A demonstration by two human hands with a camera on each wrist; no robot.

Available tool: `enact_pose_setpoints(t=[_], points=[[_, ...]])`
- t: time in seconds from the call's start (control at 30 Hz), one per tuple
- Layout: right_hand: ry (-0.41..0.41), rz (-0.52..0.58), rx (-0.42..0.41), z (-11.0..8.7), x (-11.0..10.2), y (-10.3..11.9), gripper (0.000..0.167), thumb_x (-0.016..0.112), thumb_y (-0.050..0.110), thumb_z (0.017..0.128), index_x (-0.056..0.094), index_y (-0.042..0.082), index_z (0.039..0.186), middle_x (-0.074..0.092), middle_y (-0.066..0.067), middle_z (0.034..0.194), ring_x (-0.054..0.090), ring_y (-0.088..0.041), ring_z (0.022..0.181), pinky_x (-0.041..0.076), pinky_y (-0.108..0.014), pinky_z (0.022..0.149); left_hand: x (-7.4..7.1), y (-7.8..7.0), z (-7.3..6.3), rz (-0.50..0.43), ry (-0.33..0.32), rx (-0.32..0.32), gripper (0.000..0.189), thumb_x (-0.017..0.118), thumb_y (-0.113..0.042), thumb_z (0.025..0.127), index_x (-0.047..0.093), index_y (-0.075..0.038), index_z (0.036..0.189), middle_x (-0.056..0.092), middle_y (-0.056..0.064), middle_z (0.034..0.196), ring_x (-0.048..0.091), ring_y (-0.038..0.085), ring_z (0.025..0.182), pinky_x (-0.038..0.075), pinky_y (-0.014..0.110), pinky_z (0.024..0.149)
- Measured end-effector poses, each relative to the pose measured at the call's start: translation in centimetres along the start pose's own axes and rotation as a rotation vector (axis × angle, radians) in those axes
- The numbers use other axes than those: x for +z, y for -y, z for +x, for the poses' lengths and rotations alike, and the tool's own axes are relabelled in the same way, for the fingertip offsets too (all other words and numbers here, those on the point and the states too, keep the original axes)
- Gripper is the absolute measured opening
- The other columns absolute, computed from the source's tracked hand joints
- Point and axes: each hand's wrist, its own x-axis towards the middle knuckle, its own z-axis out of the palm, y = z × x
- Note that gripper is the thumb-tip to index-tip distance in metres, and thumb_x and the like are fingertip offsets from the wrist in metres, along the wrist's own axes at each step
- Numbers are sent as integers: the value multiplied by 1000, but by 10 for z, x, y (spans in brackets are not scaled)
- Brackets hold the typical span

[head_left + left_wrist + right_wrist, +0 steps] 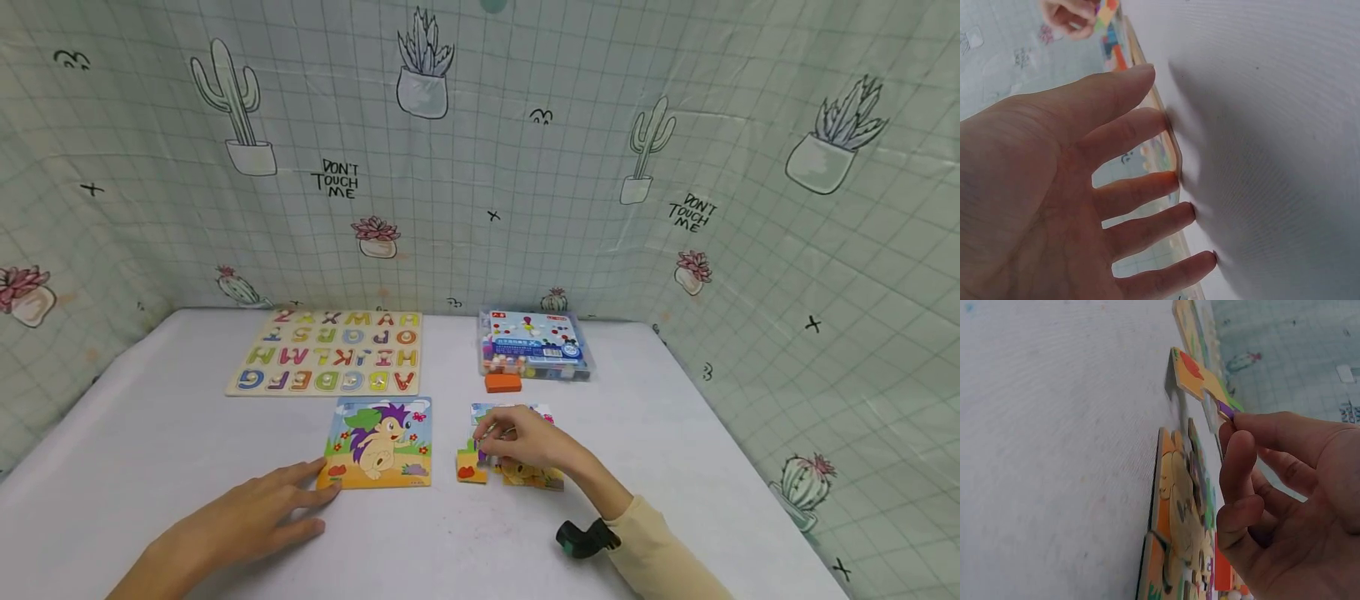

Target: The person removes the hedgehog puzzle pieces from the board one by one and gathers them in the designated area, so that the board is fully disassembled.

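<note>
My right hand pinches a puzzle piece between thumb and index finger. The piece is yellow with a red shape, green and a purple edge; it stands tilted to the table in the right wrist view. Below that hand lie several hedgehog puzzle pieces, overlapping unevenly. To the left is a square hedgehog picture with a purple-spined hedgehog and a green leaf. My left hand has its fingers spread, index fingertip and thumb side at the picture's lower left corner, holding nothing.
A wooden alphabet board lies at the back left. At the back right is a clear plastic box of small coloured parts, with an orange block in front. A patterned cloth hangs behind the white table.
</note>
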Motion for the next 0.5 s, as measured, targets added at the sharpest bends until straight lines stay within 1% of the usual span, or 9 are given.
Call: enact_pose_setpoints(t=[0.07,0.2,0.3,0.5], points=[[-7,1,18,-4,-1,-5,13,63,14,96,68,10,107,68,-3,92,60,-14,72,54,-24,64,0,0,0,-7,7,-6,51,67,-49,88,65,-22,131,46,17,149,42,43,137,38,66,105],[-2,2,19,-9,0,-12,12,62,11,96,68,8,106,66,-3,87,58,-13,66,53,-23,60,1,1,1,-20,21,-15,50,67,-48,88,65,-21,131,46,17,149,41,43,137,38,65,106],[2,4,7,-10,1,-16,13,60,8,96,67,6,107,66,-4,86,57,-13,65,53,-22,59,3,2,1,-23,19,-14,50,66,-48,89,66,-21,130,46,17,149,42,43,137,37,66,106],[-9,-15,2,-9,1,-18,13,61,10,96,67,7,107,66,-4,85,56,-11,65,53,-22,59,4,3,2,-25,11,-10,50,66,-49,88,66,-21,130,47,16,149,43,43,136,38,66,106]])
